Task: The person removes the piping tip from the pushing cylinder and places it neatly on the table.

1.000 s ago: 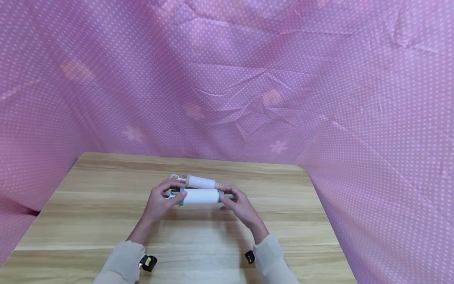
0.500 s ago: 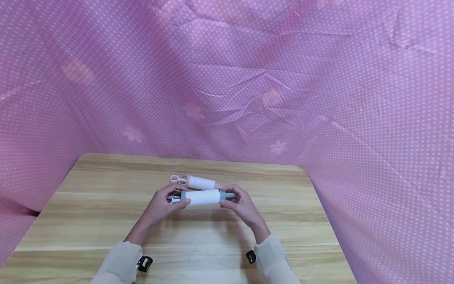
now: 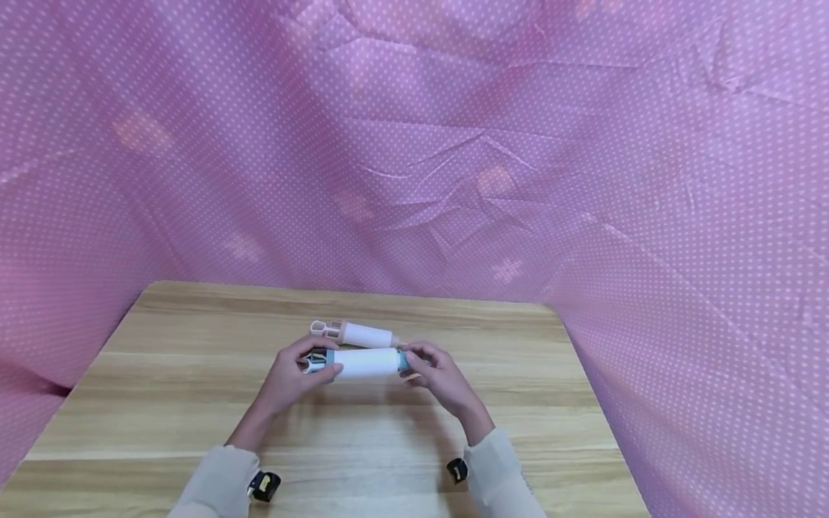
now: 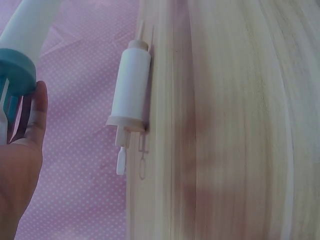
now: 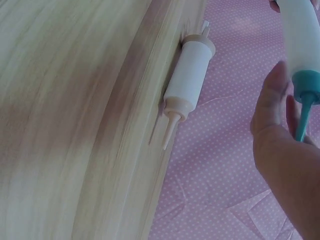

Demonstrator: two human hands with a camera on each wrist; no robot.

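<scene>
The teal-ended tube [image 3: 365, 362] spans from left fingers [image 3: 326, 373] to right fingers [image 3: 417, 362].

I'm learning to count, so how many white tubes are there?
2. The teal-ended tube is held between the person's left grip and right grip; the beige-ended tube lies on the table beyond it.

My right grip [image 5: 280, 127] held the teal-ended tube [image 5: 300, 40], fingers [image 5: 270, 97] beside its teal collar [image 5: 306, 82], the thin teal nozzle [image 5: 304, 117] slanting down over my hand. The white barrel ran up to the top right corner, where a sliver of my left grip [image 5: 274, 6] showed against it. Well apart, the beige-ended tube [image 5: 189, 72] lay on its side on the wood-grained desk [image 5: 65, 100], nozzle toward the lower left, with dotted pink cloth [image 5: 215, 165] spread beyond.
</scene>
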